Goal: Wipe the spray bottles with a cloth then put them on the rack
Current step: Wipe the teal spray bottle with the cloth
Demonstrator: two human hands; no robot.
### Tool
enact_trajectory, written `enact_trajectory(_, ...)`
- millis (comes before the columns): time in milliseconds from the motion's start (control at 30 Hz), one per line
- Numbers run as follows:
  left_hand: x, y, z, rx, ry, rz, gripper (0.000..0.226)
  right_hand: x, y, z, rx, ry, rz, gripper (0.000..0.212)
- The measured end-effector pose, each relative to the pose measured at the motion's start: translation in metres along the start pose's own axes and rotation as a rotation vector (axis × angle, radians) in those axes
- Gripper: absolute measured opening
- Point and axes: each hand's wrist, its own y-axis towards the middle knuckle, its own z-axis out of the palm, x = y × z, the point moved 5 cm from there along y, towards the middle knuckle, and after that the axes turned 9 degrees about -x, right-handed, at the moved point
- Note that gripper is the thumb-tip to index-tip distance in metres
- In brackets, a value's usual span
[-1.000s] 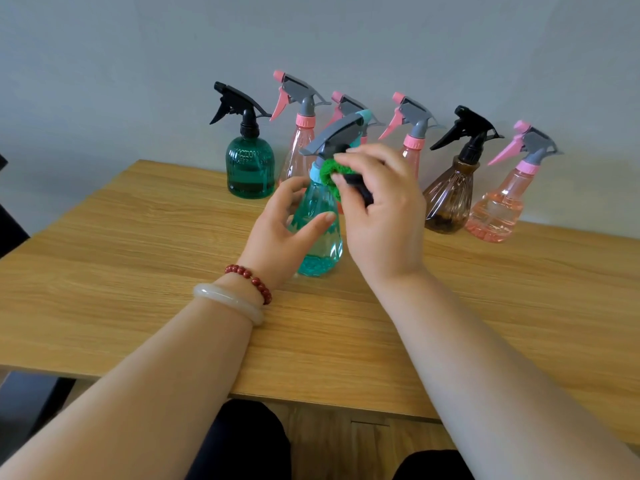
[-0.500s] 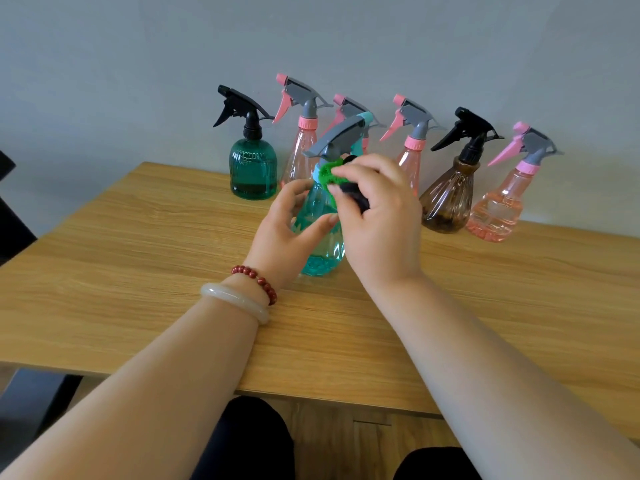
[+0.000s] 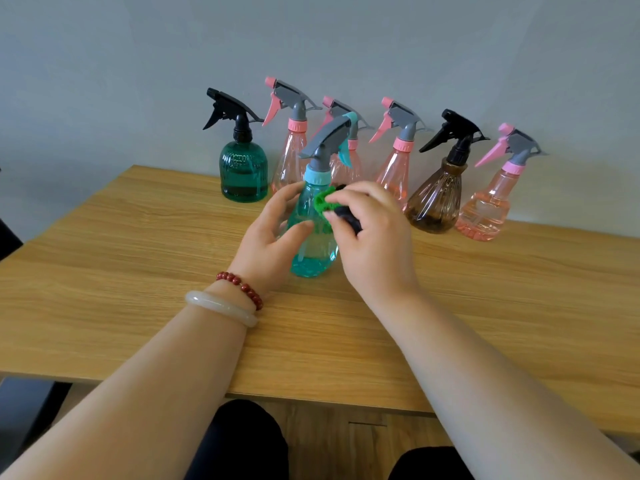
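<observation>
A teal spray bottle (image 3: 313, 251) with a grey trigger head stands upright on the wooden table (image 3: 138, 271). My left hand (image 3: 273, 244) holds its body from the left, thumb and fingers curved round it. My right hand (image 3: 370, 237) grips a green and black cloth (image 3: 325, 200) and presses it against the bottle's upper body, just below the cap. Behind, along the wall, stand a dark green bottle (image 3: 243, 176), three pink bottles (image 3: 290, 157) (image 3: 343, 168) (image 3: 394, 171), a brown bottle (image 3: 437, 199) and another pink bottle (image 3: 488, 209).
The grey wall rises right behind the row of bottles. The table's front edge runs just before my knees. No rack is in view. A dark object sits at the far left edge of the view.
My right hand has moved the cloth down from the bottle's neck to its upper body. My left hand keeps its hold on the bottle.
</observation>
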Motion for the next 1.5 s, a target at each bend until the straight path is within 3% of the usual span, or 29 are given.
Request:
enact_trajectory(233, -0.003, -0.002, 0.001, -0.003, 0.053, 0.011, 0.052, 0.008, 0.026, -0.013, -0.239, 0.066, -0.038, 0.013)
enact_trajectory(400, -0.001, 0.0, -0.001, 0.011, 0.062, 0.027, 0.055, 0.003, 0.001, -0.002, -0.081, 0.055, -0.058, 0.013)
enact_trajectory(600, -0.001, -0.001, 0.002, 0.024, 0.082, 0.031, 0.054, 0.009, 0.022, -0.011, -0.267, 0.081, -0.02, 0.011)
enact_trajectory(800, -0.001, 0.001, 0.0, 0.017, 0.069, 0.034, 0.055, 0.009, 0.012, -0.004, -0.092, 0.024, -0.064, 0.011)
enact_trajectory(967, -0.001, 0.0, 0.002, 0.014, 0.095, 0.037, 0.054, 0.014, 0.027, -0.014, -0.231, 0.01, -0.05, 0.011)
enact_trajectory(1167, -0.004, -0.001, 0.002, 0.002, 0.103, 0.039, 0.055, 0.01, 0.009, -0.004, -0.139, -0.016, -0.052, 0.012)
enact_trajectory(1367, -0.002, -0.001, 0.002, 0.004, 0.1, 0.037, 0.055, 0.012, 0.02, -0.009, -0.235, 0.038, 0.008, 0.009)
enact_trajectory(1500, -0.002, 0.0, 0.001, -0.01, 0.085, 0.039, 0.056, 0.009, 0.007, 0.0, -0.119, 0.003, 0.001, 0.009)
